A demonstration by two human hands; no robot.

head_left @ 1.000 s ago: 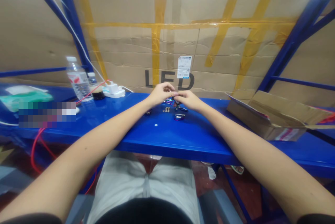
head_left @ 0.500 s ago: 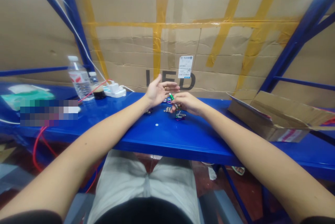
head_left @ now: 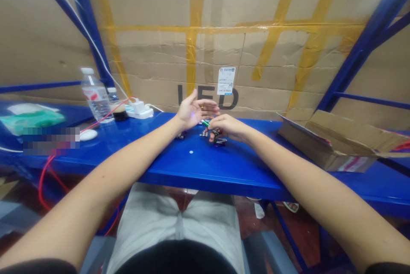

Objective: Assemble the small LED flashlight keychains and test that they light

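My right hand (head_left: pixel 229 127) pinches a small green keychain flashlight (head_left: pixel 205 123) that points at my other palm. A carabiner clip (head_left: pixel 220 142) hangs below those fingers, close to the tabletop. My left hand (head_left: pixel 191 110) is held up open, palm toward the flashlight, fingers stretched out to the right. On its palm shows a violet spot of light (head_left: pixel 192 115). Beneath the hands, several small silver button cells (head_left: pixel 204 134) lie in a group on the blue table (head_left: pixel 192 167). Small dark pieces (head_left: pixel 182 135) lie beside my left wrist, partly covered by it.
An open cardboard box (head_left: pixel 329 154) stands at the right. To the left are a water bottle (head_left: pixel 96 98), a small dark-liquid bottle (head_left: pixel 119 111), a white power strip (head_left: pixel 141 112), a white round object (head_left: pixel 88 135) and a green packet (head_left: pixel 32 120). A large taped carton (head_left: pixel 153 60) backs the table.
The flashlight has tipped down from upright toward my left palm, where a violet light spot now shows. The carabiner hangs closer under my right fingers. My left hand has barely moved.
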